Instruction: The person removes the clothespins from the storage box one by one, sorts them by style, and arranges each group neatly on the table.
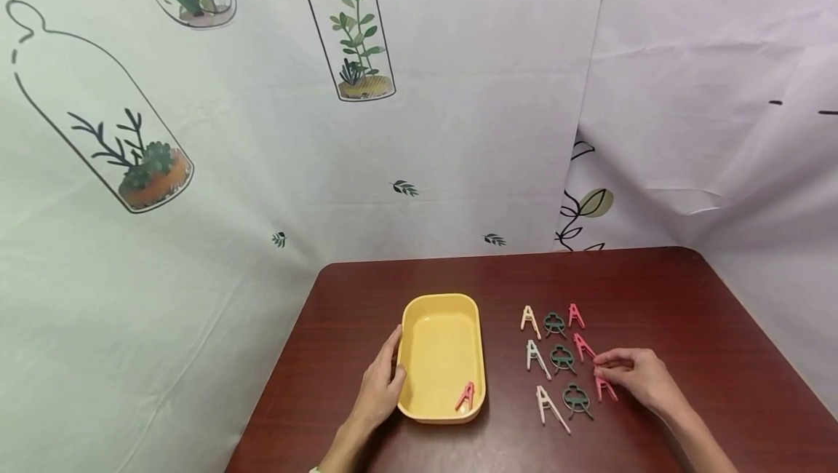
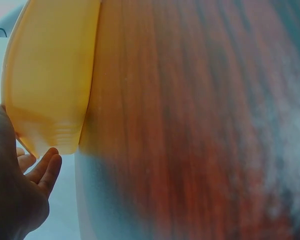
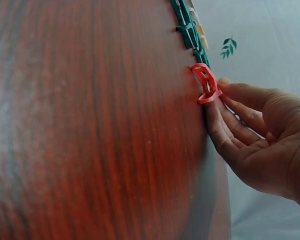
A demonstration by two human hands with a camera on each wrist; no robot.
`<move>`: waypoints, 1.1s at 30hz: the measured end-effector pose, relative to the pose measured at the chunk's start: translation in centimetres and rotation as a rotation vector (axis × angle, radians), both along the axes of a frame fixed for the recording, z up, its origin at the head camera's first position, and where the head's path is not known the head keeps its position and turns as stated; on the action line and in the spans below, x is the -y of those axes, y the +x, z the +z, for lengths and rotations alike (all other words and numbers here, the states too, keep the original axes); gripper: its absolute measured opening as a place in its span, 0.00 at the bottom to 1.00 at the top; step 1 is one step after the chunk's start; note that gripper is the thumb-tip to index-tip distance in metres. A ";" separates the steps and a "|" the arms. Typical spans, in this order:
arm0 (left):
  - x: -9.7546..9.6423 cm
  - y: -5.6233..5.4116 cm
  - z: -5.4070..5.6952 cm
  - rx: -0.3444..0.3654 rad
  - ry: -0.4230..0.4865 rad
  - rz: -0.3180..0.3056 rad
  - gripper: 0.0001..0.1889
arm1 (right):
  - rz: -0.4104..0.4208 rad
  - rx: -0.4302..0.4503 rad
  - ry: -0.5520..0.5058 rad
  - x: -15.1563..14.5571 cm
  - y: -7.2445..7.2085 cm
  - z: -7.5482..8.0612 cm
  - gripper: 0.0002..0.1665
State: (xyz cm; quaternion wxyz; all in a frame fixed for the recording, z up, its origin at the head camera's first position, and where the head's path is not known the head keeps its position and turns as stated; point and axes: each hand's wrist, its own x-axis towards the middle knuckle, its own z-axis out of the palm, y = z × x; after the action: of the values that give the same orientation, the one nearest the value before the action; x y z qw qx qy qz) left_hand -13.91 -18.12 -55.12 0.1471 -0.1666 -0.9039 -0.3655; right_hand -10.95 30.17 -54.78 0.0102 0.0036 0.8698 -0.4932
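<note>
My left hand [image 1: 382, 383] rests against the left side of a yellow plastic basin [image 1: 483, 364], with fairly straight fingers touching its outer wall. One pink clothespin [image 1: 465, 395] lies inside the basin, near its lower right corner. On the right, my right hand [image 1: 638, 378] pinches the top of the nearest pink clothespin [image 1: 605, 388] between thumb and fingertips; the right wrist view shows the fingertips at a pink clothespin [image 3: 206, 84]. Just beyond those fingers lie a second pink clothespin [image 1: 582, 346] and, farther back, a third pink clothespin [image 1: 576, 315].
Three round green clips [image 1: 561, 359] form a column left of the pink ones. Left of these lie pale clothespins, including a white one [image 1: 538, 359] and a cream one [image 1: 530, 320]. Everything stands on a dark red wooden table [image 1: 366, 291], with a plant-printed cloth [image 1: 458, 167] behind.
</note>
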 end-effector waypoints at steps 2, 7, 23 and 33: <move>0.0 0.0 0.0 -0.002 -0.002 0.000 0.37 | -0.024 0.003 0.006 -0.1 0.0 0.0 0.12; 0.0 0.0 0.0 -0.002 -0.004 -0.001 0.37 | -0.106 -0.025 0.029 -0.9 0.0 0.2 0.14; 0.0 0.0 -0.1 0.009 0.007 -0.007 0.38 | -0.086 -0.310 -0.176 -2.5 0.0 -0.5 0.24; 0.1 0.0 -0.1 0.008 0.008 -0.011 0.37 | -0.019 -0.292 -0.323 -2.1 -0.5 1.0 0.28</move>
State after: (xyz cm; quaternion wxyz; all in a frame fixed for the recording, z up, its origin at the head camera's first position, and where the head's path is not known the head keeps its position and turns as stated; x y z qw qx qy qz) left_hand -13.94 -18.20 -55.23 0.1420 -0.1695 -0.9022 -0.3704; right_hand -11.50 32.24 -53.79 -0.1200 -0.0614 0.7717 -0.6216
